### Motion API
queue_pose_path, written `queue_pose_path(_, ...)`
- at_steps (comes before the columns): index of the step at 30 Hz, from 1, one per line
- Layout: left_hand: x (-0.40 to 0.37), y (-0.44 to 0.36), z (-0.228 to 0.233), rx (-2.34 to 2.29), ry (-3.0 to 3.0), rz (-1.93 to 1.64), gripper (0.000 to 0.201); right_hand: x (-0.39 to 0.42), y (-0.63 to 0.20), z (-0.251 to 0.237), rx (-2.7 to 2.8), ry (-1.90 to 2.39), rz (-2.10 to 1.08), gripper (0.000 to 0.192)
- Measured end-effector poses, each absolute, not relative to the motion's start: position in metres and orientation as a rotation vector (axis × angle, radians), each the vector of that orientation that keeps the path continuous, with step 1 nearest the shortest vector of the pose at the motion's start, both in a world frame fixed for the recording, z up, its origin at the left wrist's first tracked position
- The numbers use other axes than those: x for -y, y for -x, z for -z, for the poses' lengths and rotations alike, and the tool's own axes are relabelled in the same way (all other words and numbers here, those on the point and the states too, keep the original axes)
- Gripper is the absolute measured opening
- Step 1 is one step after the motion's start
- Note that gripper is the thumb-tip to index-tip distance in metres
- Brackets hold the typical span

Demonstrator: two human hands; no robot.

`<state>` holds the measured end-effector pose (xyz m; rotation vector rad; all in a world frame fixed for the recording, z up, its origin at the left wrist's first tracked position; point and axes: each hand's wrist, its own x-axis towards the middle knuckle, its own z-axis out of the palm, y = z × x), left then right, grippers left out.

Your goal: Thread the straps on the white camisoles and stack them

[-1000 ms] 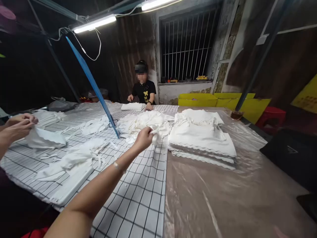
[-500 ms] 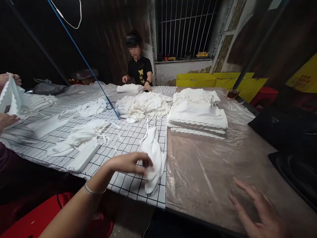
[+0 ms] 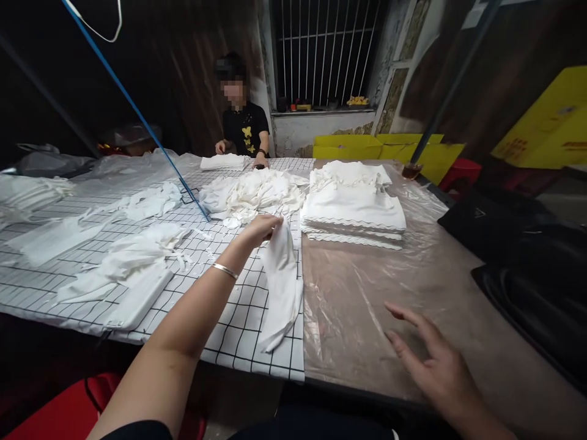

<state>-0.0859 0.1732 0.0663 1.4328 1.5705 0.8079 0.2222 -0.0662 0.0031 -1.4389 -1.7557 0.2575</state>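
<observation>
My left hand (image 3: 262, 228) pinches the top end of a long white cloth piece (image 3: 282, 287) that lies on the black-and-white checked sheet (image 3: 238, 333), near the table's front edge. A thin bracelet sits on that wrist. My right hand (image 3: 428, 360) hovers open, fingers spread, over the clear plastic sheet (image 3: 367, 305) that covers the right half of the table. It holds nothing.
A loose heap of white cloth (image 3: 250, 195) lies mid-table, beside a neat stack of folded white pieces (image 3: 353, 211). More white pieces (image 3: 123, 263) lie to the left. A person in a black shirt (image 3: 243, 131) works at the far end. A blue rod (image 3: 137, 116) slants down to the table.
My left hand pulled a white piece from the heap to the front edge, then slid up along it to its far end. My right hand came into view and moved left.
</observation>
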Motion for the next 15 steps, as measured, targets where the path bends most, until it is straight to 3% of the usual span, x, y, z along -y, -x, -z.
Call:
queue_pose_path(6, -0.132, 0.066, -0.110, -0.891, -0.878, -0.846, 0.015, 0.013, -0.199, -0.006, 1.340, 1.261, -0.909, 0.051)
queue_pose_path(10, -0.107, 0.039, -0.130, -0.780, -0.900, -0.712, 0.020, -0.022, -0.168, -0.031, 1.233, 1.020, -1.230, 0.064)
queue_pose_path(15, -0.100, 0.033, -0.137, -0.658, -0.946, -0.708, 0.004, -0.034, -0.176, -0.057, 1.126, 0.831, -1.520, 0.040)
